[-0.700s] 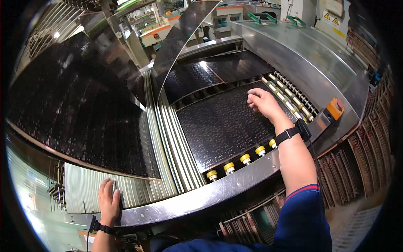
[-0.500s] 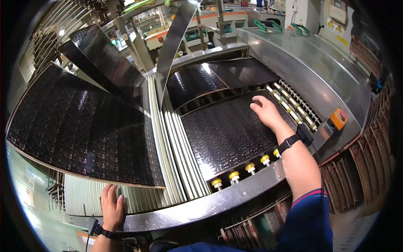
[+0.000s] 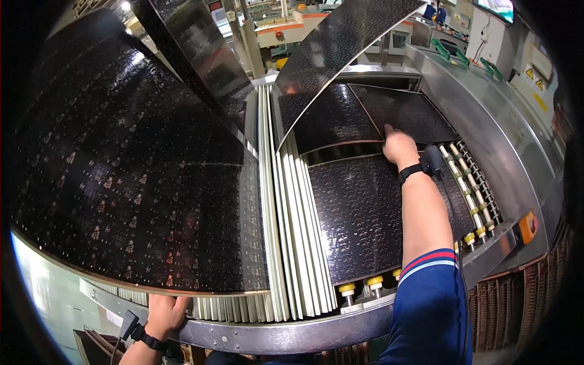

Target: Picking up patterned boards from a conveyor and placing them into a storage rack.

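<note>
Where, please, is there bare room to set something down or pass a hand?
The metal cover looks bare between the green handles and the rollers; whether level, I cannot tell. A hand could probably pass over the near flat panel, between the pale slats and the right forearm. The left is crowded: the tilted panel overhangs slats and left hand.

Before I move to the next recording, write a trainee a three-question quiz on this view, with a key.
1. Which hand reaches across the near flat panel?
2. True or false: the tilted panel hides part of the left hand.
3. Fill in: the wheels along the flat panel's near edge have ____ tops.

Key: 1. The right hand. 2. True. 3. Yellow.
</note>
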The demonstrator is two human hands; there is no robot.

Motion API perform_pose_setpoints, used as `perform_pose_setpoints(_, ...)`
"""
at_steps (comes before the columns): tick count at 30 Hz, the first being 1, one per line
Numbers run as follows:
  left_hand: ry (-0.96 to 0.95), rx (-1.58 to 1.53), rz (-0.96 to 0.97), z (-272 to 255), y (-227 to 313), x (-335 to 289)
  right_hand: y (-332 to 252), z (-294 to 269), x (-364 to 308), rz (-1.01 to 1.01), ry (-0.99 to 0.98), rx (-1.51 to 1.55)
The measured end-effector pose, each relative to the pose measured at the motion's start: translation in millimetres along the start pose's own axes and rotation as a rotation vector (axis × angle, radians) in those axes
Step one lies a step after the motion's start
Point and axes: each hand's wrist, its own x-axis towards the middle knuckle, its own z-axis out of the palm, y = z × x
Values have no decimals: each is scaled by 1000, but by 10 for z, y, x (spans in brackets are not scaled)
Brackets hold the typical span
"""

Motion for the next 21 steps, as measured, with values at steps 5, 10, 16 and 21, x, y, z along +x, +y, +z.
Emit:
perform_pose_setpoints(5, -4, 36, 36, 39, -95, -35, -121, 97, -19, -434, 104, -178)
perform_pose_setpoints(10, -31, 34, 9, 29, -36, -12, -133, -164, -42, -642, 109, -233)
perform_pose_setpoints(16, -45, 43, -38, 7, 37, -34, -553, -389, -176, -816, 301, -101)
perform_pose_setpoints(21, 66, 42, -9, 86, 0, -21, -1184, -401, -406, -822, 327, 36)
